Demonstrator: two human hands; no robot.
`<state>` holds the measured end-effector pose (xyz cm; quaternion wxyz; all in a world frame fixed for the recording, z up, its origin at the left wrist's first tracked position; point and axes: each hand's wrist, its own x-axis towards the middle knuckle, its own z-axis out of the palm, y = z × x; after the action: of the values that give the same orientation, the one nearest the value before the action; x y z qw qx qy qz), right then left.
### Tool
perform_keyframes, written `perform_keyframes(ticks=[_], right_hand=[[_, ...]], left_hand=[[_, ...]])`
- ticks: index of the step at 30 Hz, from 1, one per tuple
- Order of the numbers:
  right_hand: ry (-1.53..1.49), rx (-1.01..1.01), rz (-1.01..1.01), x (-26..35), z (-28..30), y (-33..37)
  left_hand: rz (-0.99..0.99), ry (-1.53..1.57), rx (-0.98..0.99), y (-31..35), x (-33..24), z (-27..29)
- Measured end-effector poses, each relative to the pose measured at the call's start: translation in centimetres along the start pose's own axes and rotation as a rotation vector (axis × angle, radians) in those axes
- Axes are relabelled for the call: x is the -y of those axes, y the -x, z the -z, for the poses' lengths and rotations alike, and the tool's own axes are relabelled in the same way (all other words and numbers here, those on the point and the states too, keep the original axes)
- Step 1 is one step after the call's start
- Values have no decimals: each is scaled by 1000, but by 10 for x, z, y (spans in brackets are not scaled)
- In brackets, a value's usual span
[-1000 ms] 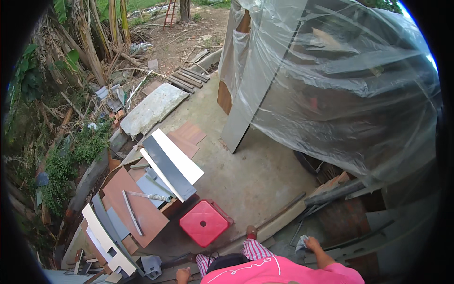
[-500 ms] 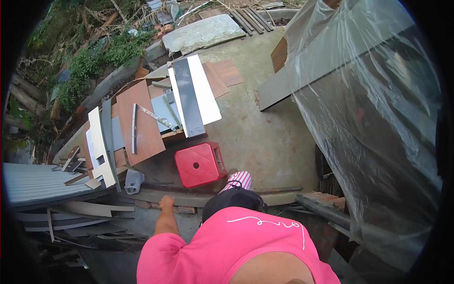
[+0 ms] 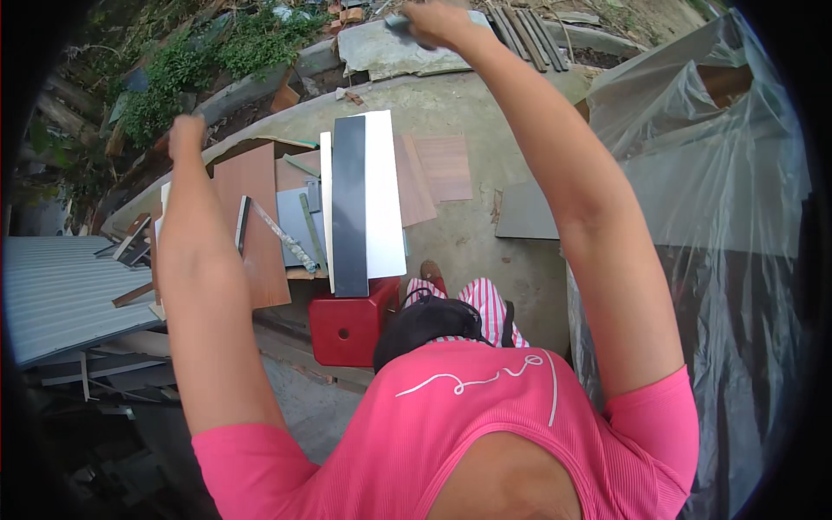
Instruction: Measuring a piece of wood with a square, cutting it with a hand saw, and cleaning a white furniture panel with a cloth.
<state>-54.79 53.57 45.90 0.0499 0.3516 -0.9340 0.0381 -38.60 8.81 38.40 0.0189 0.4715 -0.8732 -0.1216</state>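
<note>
Both my arms are stretched out far ahead. My right hand (image 3: 440, 22), at the top of the view over the pale stone slab (image 3: 390, 56), is curled round a small dark thing (image 3: 399, 26), blurred and cut by the edge. My left hand (image 3: 185, 137) is closed beyond the boards on the left; what it holds, if anything, cannot be made out. Between my arms lie a black board (image 3: 350, 199), a white board (image 3: 383, 199) and a brown wood-grain panel (image 3: 244, 186). My left forearm hides part of the pile.
A red plastic stool (image 3: 347, 334) stands close in front of me by the boards' near end. Clear plastic sheeting (image 3: 693, 191) drapes over a grey panel (image 3: 529, 211) on the right. Corrugated metal (image 3: 69, 286) lies left; thin planks (image 3: 529, 39) lie at the back.
My left arm has swung up and forward from beside the stool. The right arm has come into view, reaching ahead. My view has shifted, and the stool appears lower and nearer my body.
</note>
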Motion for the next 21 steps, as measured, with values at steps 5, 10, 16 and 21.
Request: perform_keyframes(ticks=[5,10,16,21], right_hand=[[-70,-164,353,75,119,-151],[45,72,474,60,122,-231],[98,159,706,18,86,-358],[-49,317,903,-79,-17,-466]], left_hand=[[-54,-233,-384,-39,-115,206],[58,-278,-302,-51,-170,218],[348,-283,-333,-69,-219,165],[496,-142,-229,-113,-334,59]])
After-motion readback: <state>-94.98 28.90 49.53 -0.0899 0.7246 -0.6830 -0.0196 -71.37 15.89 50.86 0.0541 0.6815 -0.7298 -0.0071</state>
